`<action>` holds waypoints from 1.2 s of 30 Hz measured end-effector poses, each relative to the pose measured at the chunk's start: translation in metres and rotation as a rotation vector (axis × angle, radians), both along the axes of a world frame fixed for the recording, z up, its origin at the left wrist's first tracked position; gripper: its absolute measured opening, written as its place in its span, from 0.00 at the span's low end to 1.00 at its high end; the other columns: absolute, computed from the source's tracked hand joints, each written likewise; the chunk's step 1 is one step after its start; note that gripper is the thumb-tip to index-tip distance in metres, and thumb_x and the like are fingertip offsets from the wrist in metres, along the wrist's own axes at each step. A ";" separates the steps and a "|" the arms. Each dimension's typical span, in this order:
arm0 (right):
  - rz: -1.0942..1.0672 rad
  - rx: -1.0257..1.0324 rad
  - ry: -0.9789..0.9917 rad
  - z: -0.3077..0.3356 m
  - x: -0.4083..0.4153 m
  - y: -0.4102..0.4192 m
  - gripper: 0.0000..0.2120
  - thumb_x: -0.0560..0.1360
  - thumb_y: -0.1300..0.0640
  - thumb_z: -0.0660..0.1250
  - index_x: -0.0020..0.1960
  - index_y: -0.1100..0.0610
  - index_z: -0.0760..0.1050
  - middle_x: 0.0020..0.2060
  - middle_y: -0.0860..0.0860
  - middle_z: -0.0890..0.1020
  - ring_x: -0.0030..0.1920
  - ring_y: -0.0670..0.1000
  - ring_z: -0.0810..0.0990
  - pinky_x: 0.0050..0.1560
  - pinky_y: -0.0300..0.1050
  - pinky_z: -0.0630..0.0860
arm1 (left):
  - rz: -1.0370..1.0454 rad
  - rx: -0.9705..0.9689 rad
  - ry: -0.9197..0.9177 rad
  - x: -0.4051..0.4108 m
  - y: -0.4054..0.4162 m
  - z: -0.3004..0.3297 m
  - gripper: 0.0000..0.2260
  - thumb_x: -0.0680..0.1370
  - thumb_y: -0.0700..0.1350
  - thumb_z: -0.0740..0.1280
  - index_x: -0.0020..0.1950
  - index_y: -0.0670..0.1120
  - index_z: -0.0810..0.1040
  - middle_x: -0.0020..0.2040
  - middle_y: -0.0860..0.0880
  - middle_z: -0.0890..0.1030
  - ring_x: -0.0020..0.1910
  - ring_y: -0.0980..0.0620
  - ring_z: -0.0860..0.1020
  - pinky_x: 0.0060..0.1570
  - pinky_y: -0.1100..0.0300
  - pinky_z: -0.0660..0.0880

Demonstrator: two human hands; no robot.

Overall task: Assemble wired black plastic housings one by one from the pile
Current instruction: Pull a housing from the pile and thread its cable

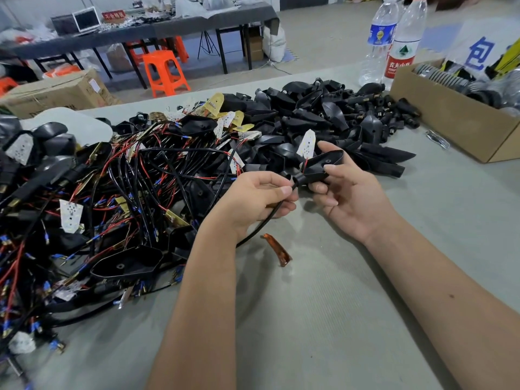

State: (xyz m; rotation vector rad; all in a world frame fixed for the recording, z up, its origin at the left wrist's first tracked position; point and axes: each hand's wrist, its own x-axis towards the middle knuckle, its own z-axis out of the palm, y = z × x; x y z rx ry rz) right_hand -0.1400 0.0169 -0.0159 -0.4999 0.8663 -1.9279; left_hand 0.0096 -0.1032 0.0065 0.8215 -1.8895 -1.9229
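Observation:
My right hand (347,192) grips a black plastic housing (320,166) above the table, thumb on its far rim and fingers under it. A white LED board (307,144) sticks up from the housing's far end on red wire. My left hand (260,198) pinches the black cable (270,218) where it leaves the housing's narrow stem; the cable hangs down past my left wrist. A tangled pile of wired housings (98,198) with red and black wires lies to the left. A heap of bare black housings (315,119) lies behind my hands.
A small amber lens (278,249) lies on the grey table (351,305) between my forearms. A cardboard box (450,119) of parts stands at the right, with two water bottles (394,40) behind it. A small clear piece (437,138) lies beside the box.

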 end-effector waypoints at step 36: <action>-0.040 0.095 0.448 -0.009 0.015 -0.007 0.08 0.84 0.61 0.64 0.61 0.59 0.78 0.42 0.54 0.78 0.33 0.50 0.71 0.27 0.38 0.65 | 0.439 -0.160 0.164 -0.021 0.006 -0.013 0.13 0.70 0.34 0.80 0.43 0.45 0.78 0.42 0.45 0.84 0.40 0.49 0.83 0.41 0.56 0.82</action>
